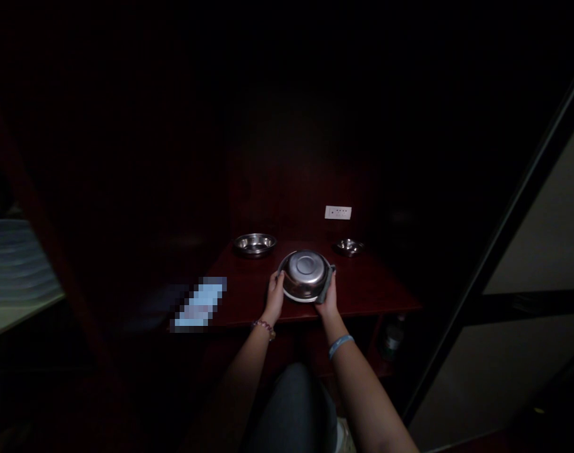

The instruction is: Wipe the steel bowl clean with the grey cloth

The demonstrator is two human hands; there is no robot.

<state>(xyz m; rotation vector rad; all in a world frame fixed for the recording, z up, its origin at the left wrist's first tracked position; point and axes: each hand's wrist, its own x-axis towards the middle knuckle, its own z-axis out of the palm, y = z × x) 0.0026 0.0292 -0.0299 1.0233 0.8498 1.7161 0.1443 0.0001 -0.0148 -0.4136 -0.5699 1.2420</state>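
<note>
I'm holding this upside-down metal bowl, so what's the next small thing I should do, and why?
I'd probably slide the dark cloth a little along the upturned metal bowl: your right hand already has it at the bowl's side, and your left hand is steadying the opposite side.

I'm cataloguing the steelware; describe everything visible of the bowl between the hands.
Over the red shelf, the shiny, apparently steel bowl is upside down, its base marked by a circular ridge. A pale rim shows beneath. The left hand holds one side, the right hand the other, with grey cloth.
</note>
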